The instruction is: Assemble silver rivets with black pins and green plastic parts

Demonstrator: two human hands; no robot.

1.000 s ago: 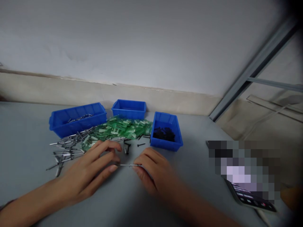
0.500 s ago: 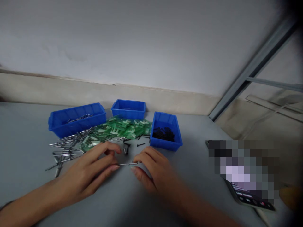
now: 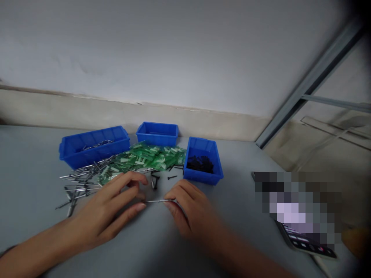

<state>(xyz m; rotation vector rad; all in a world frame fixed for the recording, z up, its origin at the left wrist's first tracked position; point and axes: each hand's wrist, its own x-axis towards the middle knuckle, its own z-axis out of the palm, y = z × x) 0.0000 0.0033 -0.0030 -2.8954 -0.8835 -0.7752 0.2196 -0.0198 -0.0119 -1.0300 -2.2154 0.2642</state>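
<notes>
A thin silver pin [image 3: 156,201] with a small collar, shaped like a blind rivet, lies level between my two hands. My right hand [image 3: 189,206] pinches its right end between thumb and fingers. At the other end, the thumb and a curled finger of my left hand [image 3: 111,206] close on the pin's tip, while the index finger arches above. Just beyond the fingertips are a few dark screws [image 3: 155,181] and a single black screw [image 3: 172,177]. Many similar silver pins [image 3: 82,185] are heaped beside my left hand.
Green packets [image 3: 150,156] with white pieces inside form a pile. Around it stand a long blue bin [image 3: 95,154] with silver pins, a smaller blue bin [image 3: 158,139] at the wall, and a blue bin [image 3: 204,178] of black screws. A phone [image 3: 313,247] lies right.
My right thumb has closed up against the fingers at the pin's right end; it was a little apart before. My left hand has hardly moved.
</notes>
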